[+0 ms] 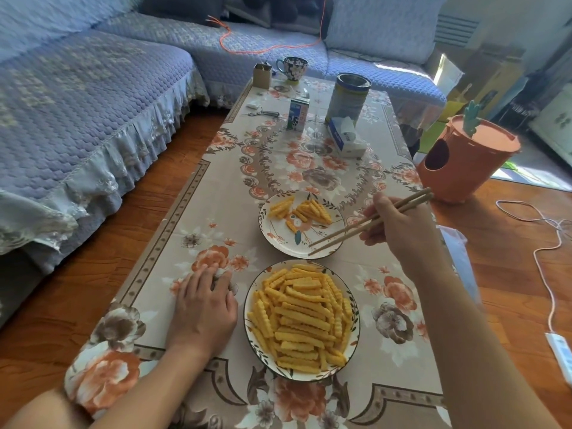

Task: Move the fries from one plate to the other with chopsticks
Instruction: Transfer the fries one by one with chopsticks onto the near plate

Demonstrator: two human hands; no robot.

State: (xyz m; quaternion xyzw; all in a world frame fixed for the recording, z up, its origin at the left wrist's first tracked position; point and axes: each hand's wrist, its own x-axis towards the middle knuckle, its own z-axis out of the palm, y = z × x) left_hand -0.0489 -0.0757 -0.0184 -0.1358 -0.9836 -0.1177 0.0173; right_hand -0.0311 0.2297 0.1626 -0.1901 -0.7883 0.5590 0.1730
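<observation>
While hovering over the near rim of the far plate (pixel 272 239), empty chopsticks (pixel 368 222), tips slightly apart, nothing between them. Pinched in the right hand (pixel 399 226), grip curled round the sticks. Left hand (pixel 202 308) flat on the surface (pixel 173 258), fingers straight, holding nothing, just beside the near plate (pixel 247 308). Most fries (pixel 301 317) heaped on that near plate; a few fries on the far plate. Likely next: back to the heap for another. Risks: ridged fry slipping from uneven tips, dropping between plates onto the cloth; snapping under too hard a pinch; toppling neighbours off the crowded pile if dug into carelessly.
</observation>
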